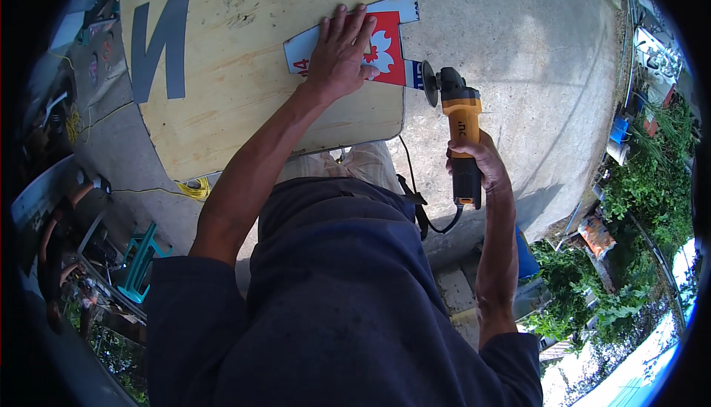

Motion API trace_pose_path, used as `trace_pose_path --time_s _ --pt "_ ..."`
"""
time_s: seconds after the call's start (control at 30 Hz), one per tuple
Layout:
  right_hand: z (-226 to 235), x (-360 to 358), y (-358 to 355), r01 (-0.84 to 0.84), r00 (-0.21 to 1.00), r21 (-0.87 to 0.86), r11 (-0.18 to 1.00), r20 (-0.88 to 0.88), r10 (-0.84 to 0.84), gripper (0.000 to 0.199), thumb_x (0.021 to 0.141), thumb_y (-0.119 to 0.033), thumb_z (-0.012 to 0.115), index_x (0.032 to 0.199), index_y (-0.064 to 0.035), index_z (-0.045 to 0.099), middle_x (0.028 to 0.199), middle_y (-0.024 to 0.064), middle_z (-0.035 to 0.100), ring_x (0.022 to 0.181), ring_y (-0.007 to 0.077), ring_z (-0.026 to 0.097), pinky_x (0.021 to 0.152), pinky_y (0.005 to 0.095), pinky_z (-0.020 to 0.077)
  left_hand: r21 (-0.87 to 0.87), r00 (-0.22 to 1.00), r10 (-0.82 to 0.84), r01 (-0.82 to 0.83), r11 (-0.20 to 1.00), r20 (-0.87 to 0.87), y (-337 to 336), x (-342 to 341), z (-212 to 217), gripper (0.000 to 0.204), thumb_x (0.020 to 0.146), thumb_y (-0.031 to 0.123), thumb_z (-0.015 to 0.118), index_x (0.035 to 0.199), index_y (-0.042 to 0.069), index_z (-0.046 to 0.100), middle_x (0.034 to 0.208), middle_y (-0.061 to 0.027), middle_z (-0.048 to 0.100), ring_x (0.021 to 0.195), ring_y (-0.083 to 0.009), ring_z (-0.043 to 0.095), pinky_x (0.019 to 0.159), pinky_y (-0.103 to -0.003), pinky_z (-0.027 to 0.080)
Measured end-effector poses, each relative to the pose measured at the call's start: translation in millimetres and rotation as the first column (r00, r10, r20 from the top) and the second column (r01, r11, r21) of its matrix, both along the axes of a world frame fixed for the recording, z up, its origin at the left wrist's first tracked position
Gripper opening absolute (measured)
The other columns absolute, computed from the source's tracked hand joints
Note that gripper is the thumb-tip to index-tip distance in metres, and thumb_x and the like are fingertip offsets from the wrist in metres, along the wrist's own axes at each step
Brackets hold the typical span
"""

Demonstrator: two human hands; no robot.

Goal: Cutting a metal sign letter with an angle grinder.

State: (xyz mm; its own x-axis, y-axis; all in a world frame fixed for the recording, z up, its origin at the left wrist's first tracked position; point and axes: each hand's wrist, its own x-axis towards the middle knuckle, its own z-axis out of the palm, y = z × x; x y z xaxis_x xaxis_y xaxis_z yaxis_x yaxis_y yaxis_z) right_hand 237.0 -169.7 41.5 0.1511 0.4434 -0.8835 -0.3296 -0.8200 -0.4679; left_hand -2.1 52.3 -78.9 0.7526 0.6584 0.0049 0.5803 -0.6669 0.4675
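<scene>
Two hands worked at the board's (244, 103) edge. A grinder (458, 122), orange-bodied with a black handle and grey disc, stood upright in the right hand (478, 162), whose grip was wrapped tight around its handle. Its disc sat just beside a red, white and blue sign (389, 55), which the left hand (339, 55) pressed flat, fingers spread.

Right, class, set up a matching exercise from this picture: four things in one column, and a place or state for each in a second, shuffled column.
Things:
1. left hand
2. right hand
3. grinder
4. plywood sheet

Places or states:
A. lying flat on the concrete, a big grey letter on it
B. wrapped round a black handle
C. pressed flat on a red and white panel
D. orange, disc at the panel's edge

Pairs: 1-C, 2-B, 3-D, 4-A
</scene>
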Motion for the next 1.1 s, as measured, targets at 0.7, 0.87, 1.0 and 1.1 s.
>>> trace_pose_path --time_s 0.7,0.87,1.0,1.1 --pt "16 -5 -65 0.042 0.998 -0.105 0.994 0.041 -0.037 0.041 0.075 -0.015 0.08 0.107 -0.0026 0.058 0.077 0.0071 0.064 0.061 0.0189 0.069 0.057 0.0339 0.0609 0.005 0.999 0.0 0.0 1.0 0.034 1 5 3 0.139 0.048 0.056 0.097 0.16 0.009 0.029 0.167 -0.0268 0.018 0.156 -0.0449 0.018 0.125 -0.061 0.015" --pt "21 1 -78 0.096 0.993 -0.086 0.992 0.07 -0.09 0.042 0.076 -0.016 0.081 0.107 -0.0028 0.058 0.077 0.0077 0.064 0.06 0.0195 0.069 0.056 0.034 0.0606 -0.045 0.98 -0.182 0.185 0.982 0.076 19 6 1 0.139 0.048 0.049 0.099 0.16 0.007 0.029 0.168 -0.0213 0.02 0.156 -0.0412 0.017 0.127 -0.057 0.016" --pt "25 3 -83 0.11 0.993 -0.1 0.989 0.062 -0.104 0.054 0.07 -0.02 0.084 0.113 -0.0015 0.058 0.082 0.0071 0.063 0.061 0.0183 0.067 0.055 0.033 0.0594 -0.065 0.919 -0.392 0.393 0.917 0.029 35 16 -2 0.139 0.049 0.044 0.099 0.162 0.01 0.026 0.17 -0.0136 0.02 0.159 -0.0334 0.015 0.13 -0.051 0.015" --pt "31 5 -82 0.079 0.995 -0.107 0.991 0.065 -0.073 0.055 0.069 -0.021 0.084 0.114 -0.0015 0.058 0.083 0.0064 0.063 0.062 0.0174 0.067 0.056 0.0324 0.0597 -0.115 0.854 -0.521 0.517 0.848 -0.001 48 32 6 0.144 0.044 0.038 0.1 0.164 0.012 0.025 0.172 -0.0071 0.017 0.159 -0.0299 0.012 0.131 -0.048 0.014"
